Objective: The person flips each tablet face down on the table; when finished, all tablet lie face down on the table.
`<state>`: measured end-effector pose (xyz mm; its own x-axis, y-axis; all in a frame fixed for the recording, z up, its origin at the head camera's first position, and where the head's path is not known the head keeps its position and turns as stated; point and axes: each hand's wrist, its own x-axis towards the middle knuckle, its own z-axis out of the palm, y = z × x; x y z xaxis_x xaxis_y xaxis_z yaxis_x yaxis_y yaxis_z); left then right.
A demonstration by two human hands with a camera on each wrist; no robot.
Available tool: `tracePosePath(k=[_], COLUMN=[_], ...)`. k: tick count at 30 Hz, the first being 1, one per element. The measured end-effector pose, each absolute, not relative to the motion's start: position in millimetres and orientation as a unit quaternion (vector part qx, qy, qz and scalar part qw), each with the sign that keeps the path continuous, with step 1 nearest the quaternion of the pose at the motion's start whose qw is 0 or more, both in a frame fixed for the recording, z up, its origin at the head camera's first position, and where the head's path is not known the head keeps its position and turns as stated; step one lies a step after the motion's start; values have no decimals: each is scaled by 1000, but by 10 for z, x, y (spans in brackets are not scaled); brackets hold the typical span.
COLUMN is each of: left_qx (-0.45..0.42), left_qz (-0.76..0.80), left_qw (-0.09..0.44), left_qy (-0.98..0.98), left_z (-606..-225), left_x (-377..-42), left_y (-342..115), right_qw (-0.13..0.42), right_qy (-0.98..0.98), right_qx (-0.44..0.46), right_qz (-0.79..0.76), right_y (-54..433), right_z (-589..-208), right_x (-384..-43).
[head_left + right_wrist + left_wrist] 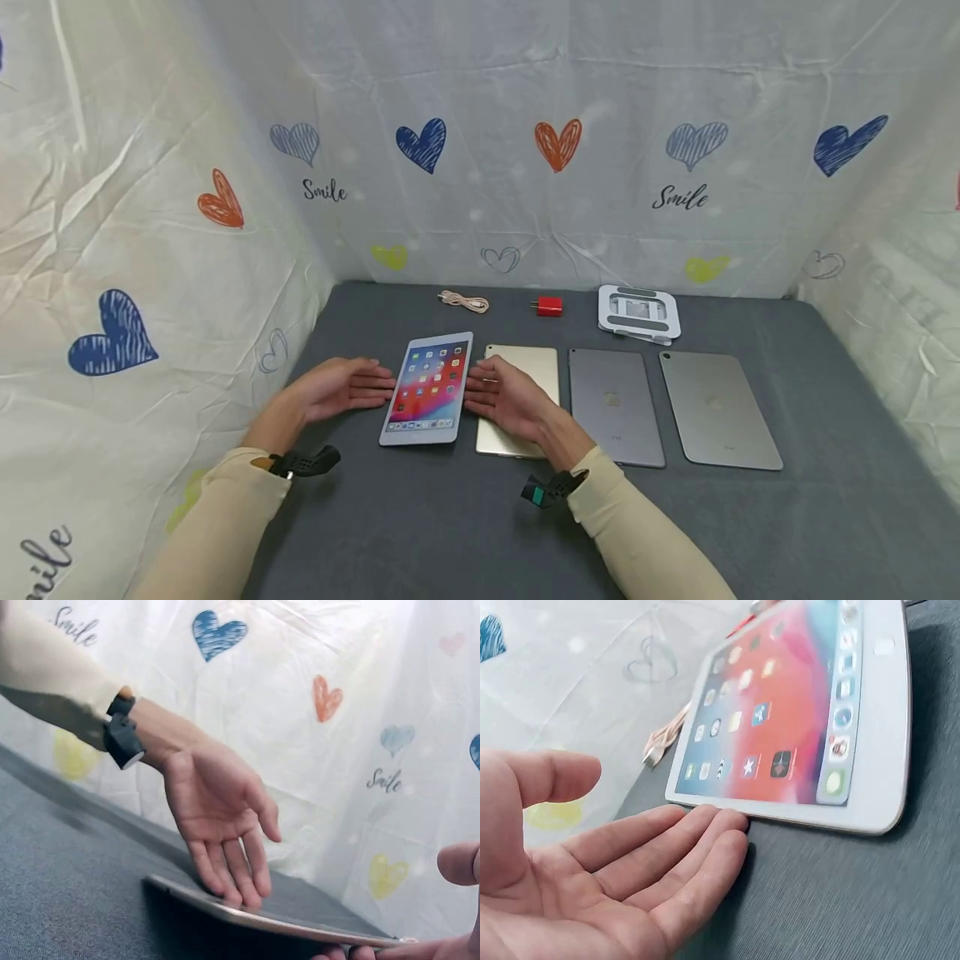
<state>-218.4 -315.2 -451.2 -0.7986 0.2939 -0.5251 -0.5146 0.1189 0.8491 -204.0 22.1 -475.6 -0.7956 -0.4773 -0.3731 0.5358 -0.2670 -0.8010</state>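
A white tablet [427, 387] with its lit home screen facing up lies between the two hands, its edge seen slightly above the table in the right wrist view. The straight fingers of my left hand [341, 390] meet its left edge, palm turned inward and thumb apart in the left wrist view. On the opposite side, my right hand [517, 400] has its extended fingers at the tablet's right edge. In the right wrist view, some of those fingertips are partly hidden by the tablet. My right hand also hangs over a gold tablet [542, 367], covering part of it.
To the right lie a dark grey tablet [615, 408] and a silver tablet [720, 408], backs up. Along the back of the grey table [435, 533] sit a coiled cable [467, 302], a red charger plug [550, 307] and a white folded stand [637, 321]. Heart-printed cloth [487, 83] hangs around.
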Motion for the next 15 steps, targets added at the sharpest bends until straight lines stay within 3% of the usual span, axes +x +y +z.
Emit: tracePosePath(k=[7,15], left_qx=[-69,-18], left_qz=[645,653], left_qw=[311,310], left_qy=[695,691], left_z=[-4461,-4143], left_x=[-2201,-2207], left_y=[-2922,-2568], right_qw=[329,307], right_qy=[511,541], right_qx=[15,-9], right_qz=[-794,-783], right_y=[352,645], right_z=[-4715,-4608], right_x=[-2003,-1967])
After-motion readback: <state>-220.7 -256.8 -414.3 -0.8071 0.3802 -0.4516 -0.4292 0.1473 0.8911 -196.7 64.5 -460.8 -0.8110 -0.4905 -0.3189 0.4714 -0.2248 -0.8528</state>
